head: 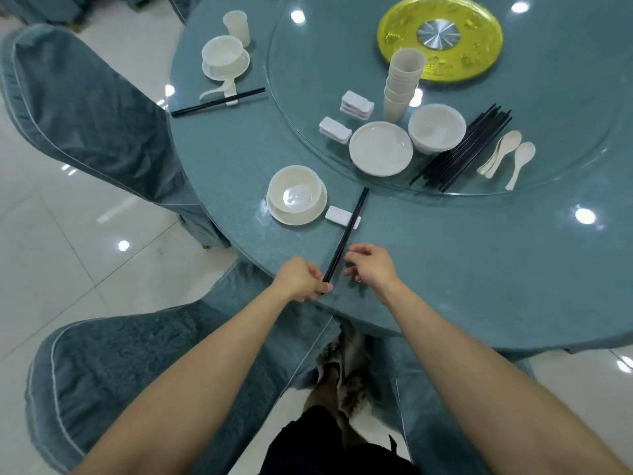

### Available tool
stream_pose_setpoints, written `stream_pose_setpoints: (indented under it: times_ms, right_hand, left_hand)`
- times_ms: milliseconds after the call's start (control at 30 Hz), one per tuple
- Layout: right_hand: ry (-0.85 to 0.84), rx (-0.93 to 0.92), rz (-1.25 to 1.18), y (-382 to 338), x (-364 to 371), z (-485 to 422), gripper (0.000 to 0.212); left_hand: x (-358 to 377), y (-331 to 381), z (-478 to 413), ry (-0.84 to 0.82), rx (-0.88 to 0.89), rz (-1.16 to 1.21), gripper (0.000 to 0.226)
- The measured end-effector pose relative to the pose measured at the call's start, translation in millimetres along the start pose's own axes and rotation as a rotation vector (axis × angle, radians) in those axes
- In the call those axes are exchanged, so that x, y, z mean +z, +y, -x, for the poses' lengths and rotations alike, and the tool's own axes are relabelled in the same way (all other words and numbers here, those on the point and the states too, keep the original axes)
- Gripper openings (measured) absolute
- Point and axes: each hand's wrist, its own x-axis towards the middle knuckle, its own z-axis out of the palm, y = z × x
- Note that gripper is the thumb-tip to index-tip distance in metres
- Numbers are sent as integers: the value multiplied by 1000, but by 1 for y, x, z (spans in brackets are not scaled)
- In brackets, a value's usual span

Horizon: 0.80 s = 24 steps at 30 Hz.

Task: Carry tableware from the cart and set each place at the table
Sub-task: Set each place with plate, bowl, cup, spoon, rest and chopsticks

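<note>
A pair of black chopsticks (346,234) lies across a white chopstick rest (337,215) at the near place setting, right of a white bowl (294,194) standing on a saucer (310,216). My left hand (301,279) pinches the near ends of the chopsticks at the table's edge. Just right of them hovers my right hand (370,264), fingers loosely curled, holding nothing. On the glass turntable (548,186) stand stacked cups (402,84), a plate (381,148), stacked bowls (436,127), spare rests (356,104), loose chopsticks (466,149) and spoons (507,156).
A finished setting with bowl (222,54), cup (236,27), spoon and chopsticks (219,101) lies at the far left. A gold disc (440,37) marks the turntable's centre. Covered chairs stand at the left (85,114) and near left (137,371). The teal table (479,269) curves to the right.
</note>
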Motion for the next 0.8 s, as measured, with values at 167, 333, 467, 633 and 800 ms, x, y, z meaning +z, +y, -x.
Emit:
stream_pose_setpoints:
  times_ms: [167, 333, 467, 633, 800]
  right_hand:
    - [18, -14, 20, 0, 1, -4, 22]
    - [10, -9, 28, 0, 3, -4, 19]
    - [8, -5, 34, -1, 1, -3, 20]
    - [4, 2, 47, 0, 2, -1, 19]
    - [8, 7, 53, -3, 1, 0, 18]
  left_hand:
    - [4, 1, -4, 68, 27, -59, 33]
    - [3, -2, -9, 132, 77, -203, 39]
    - [-1, 3, -13, 210, 131, -220, 26]
    - [0, 5, -18, 207, 153, -241, 19]
    - [-2, 3, -21, 183, 152, -284, 16]
